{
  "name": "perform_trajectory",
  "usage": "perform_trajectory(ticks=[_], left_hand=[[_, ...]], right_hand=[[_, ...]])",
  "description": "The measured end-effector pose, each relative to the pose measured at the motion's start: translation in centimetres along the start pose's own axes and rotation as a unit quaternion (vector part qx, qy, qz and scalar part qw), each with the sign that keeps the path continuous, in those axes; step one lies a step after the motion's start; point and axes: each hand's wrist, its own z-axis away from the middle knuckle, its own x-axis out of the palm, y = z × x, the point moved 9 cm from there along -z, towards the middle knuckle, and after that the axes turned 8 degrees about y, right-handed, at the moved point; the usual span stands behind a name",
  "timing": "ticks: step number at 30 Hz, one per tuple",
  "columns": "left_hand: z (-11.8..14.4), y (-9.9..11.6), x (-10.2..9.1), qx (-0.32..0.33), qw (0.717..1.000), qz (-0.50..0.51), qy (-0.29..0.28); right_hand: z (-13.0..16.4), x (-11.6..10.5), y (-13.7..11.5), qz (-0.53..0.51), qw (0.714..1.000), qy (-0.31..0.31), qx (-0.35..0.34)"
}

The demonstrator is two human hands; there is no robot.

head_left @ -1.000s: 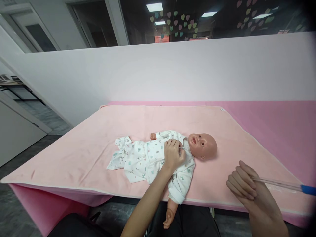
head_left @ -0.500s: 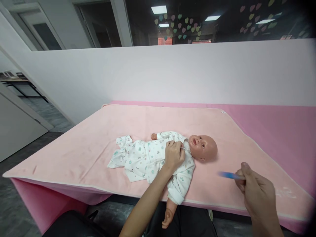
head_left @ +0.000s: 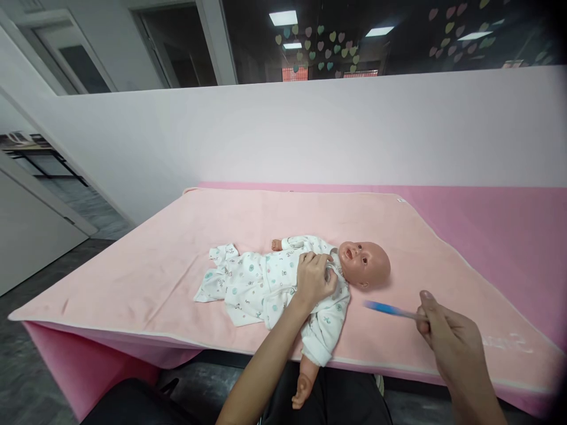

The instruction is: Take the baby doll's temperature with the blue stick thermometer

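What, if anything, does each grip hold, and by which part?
Right grip: a blue-ended stick, by its pale part behind the blue. Left grip, upon the doll: cannot be told.

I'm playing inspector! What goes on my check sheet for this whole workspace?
Surface: creased peach blanket over a pink covering.
Things: doll on its back, one arm past the near edge; blue-ended stick, slightly blurred.
Clutter: nothing seen.
Hands: left hand curled on the doll's chest, grip unclear; right hand holds the stick, blue end towards the doll, not touching it.
Cables: nothing seen.
Surroundings: white wall, dark window.
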Motion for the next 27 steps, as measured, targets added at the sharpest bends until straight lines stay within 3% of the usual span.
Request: perform_trajectory(ticks=[5, 10, 13, 19, 24, 27], left_hand=[[0.1, 0.0, 0.2, 0.008, 1.0, -0.009, -0.007], [0.1, 0.1, 0.3, 0.015, 1.0, -0.019, -0.008], [0.3, 0.5, 0.5, 0.038, 0.998, -0.036, -0.019], [0.6, 1.1, 0.8, 0.077, 0.995, -0.059, -0.024], [0.6, 1.5, 0.7, 0.097, 0.993, -0.063, -0.018], [0.7, 1.4, 0.7, 0.099, 0.993, -0.063, -0.021]], right_hand=[[0.2, 0.2, -0.2, -0.065, 0.998, -0.011, 0.018], [0.1, 0.8, 0.3, -0.052, 0.998, -0.04, 0.015], [0.0, 0.4, 0.3, -0.036, 0.999, -0.023, 0.002], [0.4, 0.9, -0.3, -0.138, 0.987, -0.071, 0.044], [0.0, 0.3, -0.1, 0.01, 0.999, -0.047, 0.005], [-0.3, 0.1, 0.2, 0.009, 0.999, -0.032, -0.008]])
